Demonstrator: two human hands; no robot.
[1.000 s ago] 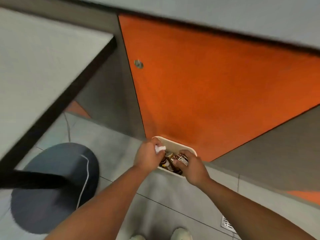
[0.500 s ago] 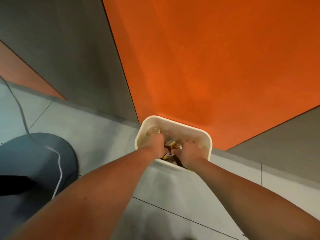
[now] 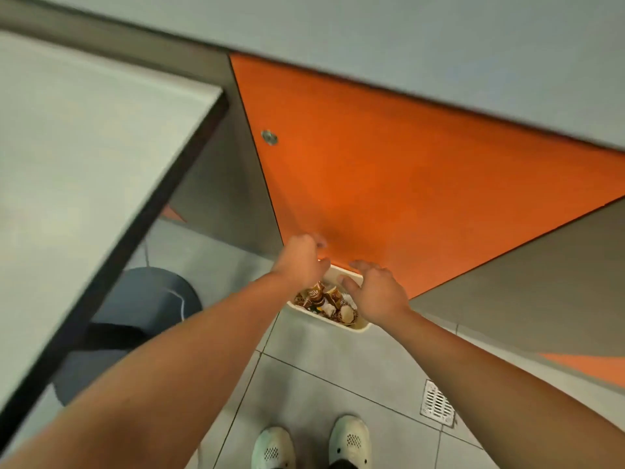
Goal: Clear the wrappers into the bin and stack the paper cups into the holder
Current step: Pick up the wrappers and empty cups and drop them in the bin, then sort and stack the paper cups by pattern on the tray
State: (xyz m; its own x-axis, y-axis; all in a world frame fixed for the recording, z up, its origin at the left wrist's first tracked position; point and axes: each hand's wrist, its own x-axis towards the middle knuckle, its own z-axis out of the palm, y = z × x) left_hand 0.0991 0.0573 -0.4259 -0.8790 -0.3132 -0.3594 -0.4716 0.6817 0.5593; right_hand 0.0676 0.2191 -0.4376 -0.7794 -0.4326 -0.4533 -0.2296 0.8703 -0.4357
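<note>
Both hands hang over a small cream bin [image 3: 341,321] on the floor, which sits directly beneath them against the foot of an orange cabinet door [image 3: 389,198]. The left hand [image 3: 299,262] is loosely curled with nothing visible in it, though motion blur at its fingertips leaves that a little uncertain; the right hand [image 3: 378,292] is spread, fingers relaxed, and empty. Below and between the hands the bin is already heaped with brown printed wrappers [image 3: 316,296] and crumpled white paper [image 3: 345,312], piled close to the rim. The step in hand looks like the end of a drop into the bin. To do it well, I would check that nothing clings to the palms or has perched on the near rim, because the pile is high and light wrappers could slide out onto the floor tiles; a gentle press with flat fingers should settle it. No paper cups or holder are visible here, so that part of the task appears to lie elsewhere, probably up on the pale bench [image 3: 84,157] far to the left of the left hand.
</note>
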